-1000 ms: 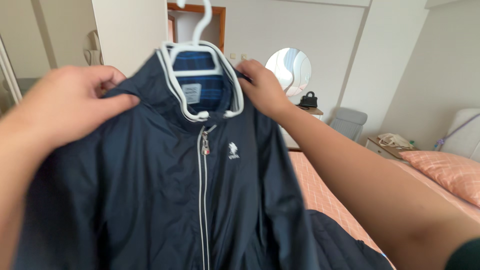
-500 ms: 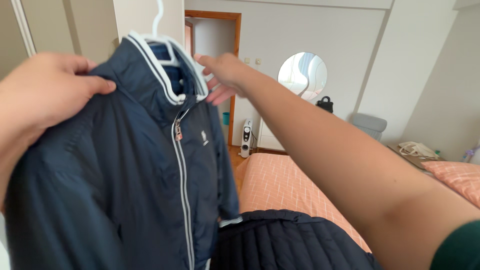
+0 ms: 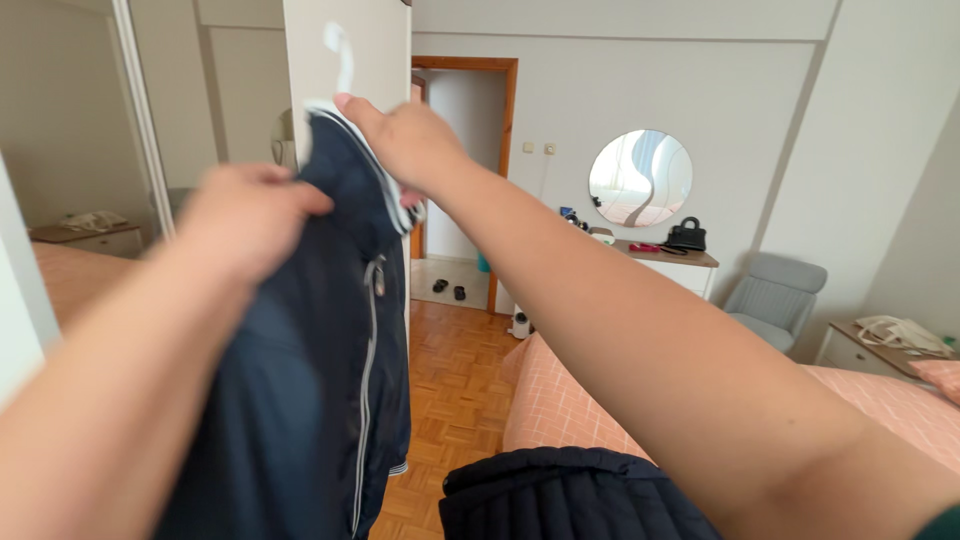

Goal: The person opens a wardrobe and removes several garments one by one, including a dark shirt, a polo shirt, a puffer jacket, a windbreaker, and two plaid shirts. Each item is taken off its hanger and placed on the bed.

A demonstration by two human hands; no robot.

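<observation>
Head view: one navy jacket with a white-trimmed zip hangs on one white hanger, raised in front of a wardrobe door. The left hand, blurred, has its fingers closed on the jacket's shoulder fabric. The right hand grips the collar, fingers curled together around it. One dark quilted garment lies at the near edge of the bed. One round mirror, one black handbag, one grey chair.
</observation>
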